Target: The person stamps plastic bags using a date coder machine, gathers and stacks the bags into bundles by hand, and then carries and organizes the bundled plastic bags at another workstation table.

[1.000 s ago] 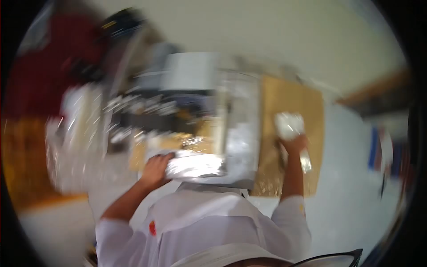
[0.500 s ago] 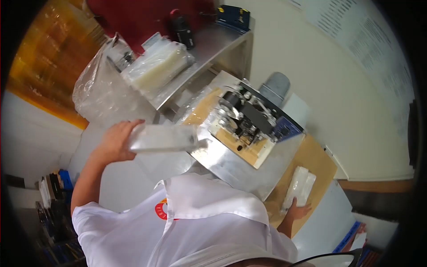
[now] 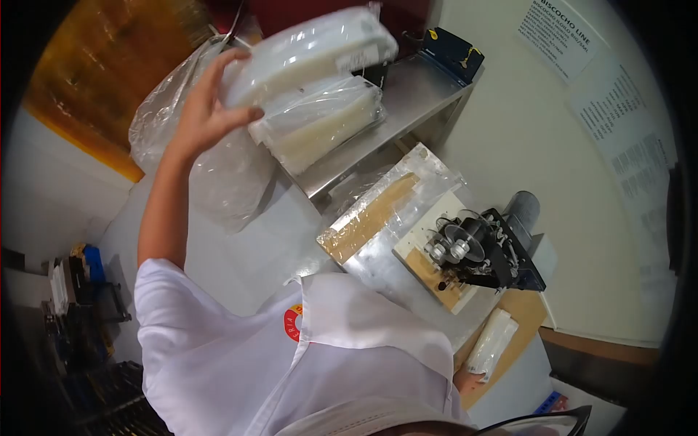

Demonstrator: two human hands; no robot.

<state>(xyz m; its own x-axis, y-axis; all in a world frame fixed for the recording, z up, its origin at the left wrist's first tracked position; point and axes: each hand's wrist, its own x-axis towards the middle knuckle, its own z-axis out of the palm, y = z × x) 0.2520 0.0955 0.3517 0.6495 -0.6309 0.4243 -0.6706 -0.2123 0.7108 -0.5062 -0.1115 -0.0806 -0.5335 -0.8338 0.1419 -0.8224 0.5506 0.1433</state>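
Observation:
My left hand [image 3: 211,109] is raised at the upper left, its thumb and fingers round the near end of a clear plastic packet [image 3: 320,51]. That packet is above a second plastic-wrapped stack [image 3: 320,127] on a metal shelf. At the lower right, my right hand [image 3: 469,379] is at the lower end of a white wrapped packet [image 3: 494,340] lying on brown board; its fingers are mostly hidden. A machine with discs and a black frame [image 3: 480,251] stands between the hands, towards the right.
A metal shelf [image 3: 392,123] holds a dark blue box [image 3: 452,57]. A large clear plastic bag [image 3: 233,174] hangs left of it. Orange sheeting [image 3: 94,80] is at the upper left. Printed sheets [image 3: 556,36] are on the wall. Dark racks stand at the lower left.
The view has turned left. My left hand has risen from near the machine with the packet to above the shelf stack. My right hand stays by the white packet on the board.

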